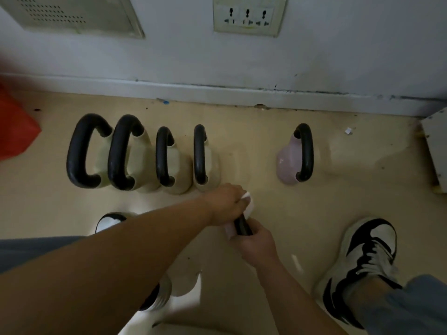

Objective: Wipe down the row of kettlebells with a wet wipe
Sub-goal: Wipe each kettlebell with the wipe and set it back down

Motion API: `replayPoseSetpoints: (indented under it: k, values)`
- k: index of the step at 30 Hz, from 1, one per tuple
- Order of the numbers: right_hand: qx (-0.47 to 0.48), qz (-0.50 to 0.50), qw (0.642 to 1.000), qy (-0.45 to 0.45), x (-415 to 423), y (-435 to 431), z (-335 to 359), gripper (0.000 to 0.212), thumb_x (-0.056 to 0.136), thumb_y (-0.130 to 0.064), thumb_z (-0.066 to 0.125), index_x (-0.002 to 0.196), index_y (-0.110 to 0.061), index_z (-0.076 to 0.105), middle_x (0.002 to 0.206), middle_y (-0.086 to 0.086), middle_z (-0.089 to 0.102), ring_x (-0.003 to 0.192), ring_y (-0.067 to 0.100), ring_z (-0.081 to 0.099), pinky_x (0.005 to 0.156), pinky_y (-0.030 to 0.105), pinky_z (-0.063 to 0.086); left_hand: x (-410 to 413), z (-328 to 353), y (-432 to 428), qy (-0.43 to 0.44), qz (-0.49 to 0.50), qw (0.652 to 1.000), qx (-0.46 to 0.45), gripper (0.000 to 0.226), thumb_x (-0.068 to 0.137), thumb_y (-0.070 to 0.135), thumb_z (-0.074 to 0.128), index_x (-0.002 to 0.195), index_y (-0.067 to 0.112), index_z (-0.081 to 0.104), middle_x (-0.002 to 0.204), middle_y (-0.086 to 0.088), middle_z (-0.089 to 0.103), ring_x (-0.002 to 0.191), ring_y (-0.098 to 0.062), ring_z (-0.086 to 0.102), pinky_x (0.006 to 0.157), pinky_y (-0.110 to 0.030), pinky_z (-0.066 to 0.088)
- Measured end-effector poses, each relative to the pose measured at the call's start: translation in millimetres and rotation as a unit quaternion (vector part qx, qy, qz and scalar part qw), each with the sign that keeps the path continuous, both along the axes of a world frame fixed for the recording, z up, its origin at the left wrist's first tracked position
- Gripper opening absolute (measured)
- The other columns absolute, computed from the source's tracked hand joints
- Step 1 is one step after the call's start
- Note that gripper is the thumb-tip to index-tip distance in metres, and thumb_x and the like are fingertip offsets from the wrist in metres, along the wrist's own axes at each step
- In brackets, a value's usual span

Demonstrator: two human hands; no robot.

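The left hand [226, 204] reaches across low over the floor [290, 213], its fingers curled round a white wipe [248, 204], which it presses onto the top of a kettlebell's black handle [242, 226]. The right hand [257, 244] comes up from below and grips the near end of that handle in a closed fist. Only a sliver of this held kettlebell [228, 230] shows between the two hands, a pale pink patch of its body; whether it stands on the floor or is lifted I cannot tell.

Beyond the hands, near the skirting, four cream kettlebells [142, 155] with black handles stand close side by side, the two on the left bigger. A pink kettlebell [289, 163] stands well apart to their right, in line with them.

The left shoe [110, 220] shows behind the left forearm and the right shoe [370, 250], black and white, stands to the right of the hands. A socket [249, 15] and a vent panel [72, 15] sit on the wall, and something red [14, 131] lies at the left edge
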State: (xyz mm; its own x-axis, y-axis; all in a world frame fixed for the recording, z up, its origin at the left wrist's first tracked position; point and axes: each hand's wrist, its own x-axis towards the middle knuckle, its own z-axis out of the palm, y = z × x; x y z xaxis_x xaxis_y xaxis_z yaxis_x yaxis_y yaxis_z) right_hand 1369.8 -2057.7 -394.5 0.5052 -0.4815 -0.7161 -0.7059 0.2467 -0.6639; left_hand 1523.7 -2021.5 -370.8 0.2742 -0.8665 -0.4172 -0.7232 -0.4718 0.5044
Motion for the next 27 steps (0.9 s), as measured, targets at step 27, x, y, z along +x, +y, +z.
replayPoseSetpoints:
  k: [27]
  values:
    - [-0.032, 0.023, 0.997, -0.065, -2, -4, -8, 0.018, 0.086, -0.009, 0.070, 0.090, -0.026, 0.066, 0.079, -0.012, 0.068, 0.071, 0.002, 0.065, 0.056, 0.009, 0.046, -37, -4, 10, -0.106, -0.049, 0.992, -0.051, 0.044, 0.100, 0.036, 0.032, 0.084, 0.014, 0.066, 0.088, -0.009, 0.067, 0.088, -0.029, 0.057, 0.082, -0.038, 0.042]
